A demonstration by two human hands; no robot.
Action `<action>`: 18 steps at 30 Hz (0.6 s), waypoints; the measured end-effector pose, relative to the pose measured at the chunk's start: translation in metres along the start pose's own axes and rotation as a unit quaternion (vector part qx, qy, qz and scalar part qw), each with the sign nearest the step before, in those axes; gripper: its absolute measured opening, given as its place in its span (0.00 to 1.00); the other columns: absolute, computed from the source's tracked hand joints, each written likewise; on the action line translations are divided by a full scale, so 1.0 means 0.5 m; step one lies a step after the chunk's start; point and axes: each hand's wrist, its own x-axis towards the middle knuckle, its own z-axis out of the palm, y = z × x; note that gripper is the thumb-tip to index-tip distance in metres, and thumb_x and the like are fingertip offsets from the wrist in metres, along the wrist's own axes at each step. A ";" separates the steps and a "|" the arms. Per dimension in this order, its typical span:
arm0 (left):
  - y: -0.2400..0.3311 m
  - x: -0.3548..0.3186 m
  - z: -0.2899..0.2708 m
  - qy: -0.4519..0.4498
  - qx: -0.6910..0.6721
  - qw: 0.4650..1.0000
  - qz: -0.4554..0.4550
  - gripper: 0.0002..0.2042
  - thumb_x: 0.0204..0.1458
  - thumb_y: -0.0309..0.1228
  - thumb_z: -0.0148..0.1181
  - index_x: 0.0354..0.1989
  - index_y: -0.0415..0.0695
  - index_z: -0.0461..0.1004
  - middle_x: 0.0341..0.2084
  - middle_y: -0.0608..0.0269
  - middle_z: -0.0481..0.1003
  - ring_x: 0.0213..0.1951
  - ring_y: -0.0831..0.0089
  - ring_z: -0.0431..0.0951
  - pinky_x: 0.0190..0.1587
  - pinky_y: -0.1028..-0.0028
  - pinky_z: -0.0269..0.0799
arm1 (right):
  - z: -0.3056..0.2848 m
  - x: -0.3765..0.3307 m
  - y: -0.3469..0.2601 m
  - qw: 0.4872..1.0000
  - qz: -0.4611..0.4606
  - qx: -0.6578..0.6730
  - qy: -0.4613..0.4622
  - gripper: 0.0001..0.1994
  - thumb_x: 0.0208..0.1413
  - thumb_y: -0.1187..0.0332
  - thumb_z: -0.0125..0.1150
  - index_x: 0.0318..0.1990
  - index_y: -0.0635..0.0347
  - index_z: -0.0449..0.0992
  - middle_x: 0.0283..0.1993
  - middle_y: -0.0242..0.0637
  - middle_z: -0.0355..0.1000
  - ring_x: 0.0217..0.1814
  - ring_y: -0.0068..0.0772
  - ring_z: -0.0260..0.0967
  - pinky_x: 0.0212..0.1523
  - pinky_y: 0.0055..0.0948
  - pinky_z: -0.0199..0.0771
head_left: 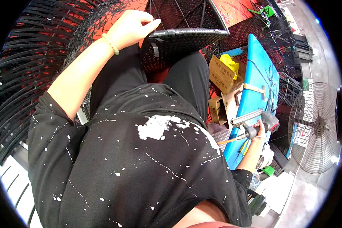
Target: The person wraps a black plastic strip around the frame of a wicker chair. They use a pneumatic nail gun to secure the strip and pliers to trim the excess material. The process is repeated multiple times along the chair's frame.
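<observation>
A black woven wicker basket-like piece (180, 43) rests between my knees, its thick wrapped rim facing me. At the left end of that rim, my left hand (133, 24) is closed with thumb and fingers together on the wicker; the fingertips are partly hidden. A short loose strip (154, 49) hangs from the woven side. Off to the right, my right hand (259, 131) grips the handle of an air staple gun (251, 117), holding it over a blue table. An orange air hose (227, 141) runs from the tool.
The blue tabletop (257, 72) carries a wooden-handled tool (254, 88), yellow-handled cutters (244, 147) and black strips. Cardboard boxes (221, 74) and a yellow bag (230, 64) stand beside it. Curved black metal frames (38, 49) crowd the left. A large fan (318, 127) stands far right.
</observation>
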 end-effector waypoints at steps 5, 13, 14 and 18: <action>-0.005 0.006 -0.003 -0.011 0.013 1.000 -0.009 0.16 0.54 0.37 0.56 0.19 0.37 0.72 0.10 0.60 0.67 0.14 0.75 0.63 0.22 0.73 0.61 | 0.296 -0.210 -0.003 0.932 -0.294 -0.199 -0.071 0.19 0.52 0.74 0.61 0.52 0.66 0.69 0.20 0.26 0.61 0.19 0.18 0.56 0.22 0.20 0.61; -0.017 -0.003 0.017 0.028 -0.023 0.999 0.018 0.19 0.56 0.36 0.56 0.16 0.36 0.67 0.09 0.65 0.59 0.15 0.80 0.57 0.19 0.74 0.56 | 0.595 -0.321 0.098 0.443 -0.606 -0.612 -0.248 0.24 0.58 0.56 0.47 0.61 0.55 0.62 0.60 0.43 0.63 0.62 0.42 0.59 0.63 0.41 0.55; -0.019 -0.005 0.021 0.032 -0.043 0.998 0.012 0.19 0.56 0.36 0.56 0.16 0.36 0.67 0.09 0.65 0.59 0.15 0.80 0.57 0.19 0.74 0.56 | 0.614 -0.325 0.107 0.510 -0.567 -0.569 -0.308 0.24 0.56 0.57 0.49 0.59 0.57 0.63 0.56 0.43 0.65 0.57 0.42 0.62 0.58 0.39 0.60; -0.013 -0.015 0.016 -0.003 -0.043 0.999 -0.022 0.18 0.55 0.37 0.56 0.17 0.36 0.68 0.09 0.62 0.59 0.15 0.79 0.56 0.19 0.73 0.56 | 0.639 -0.314 0.194 0.862 -0.231 -0.205 -0.401 0.25 0.45 0.64 0.63 0.52 0.62 0.70 0.42 0.46 0.74 0.41 0.43 0.74 0.41 0.32 0.73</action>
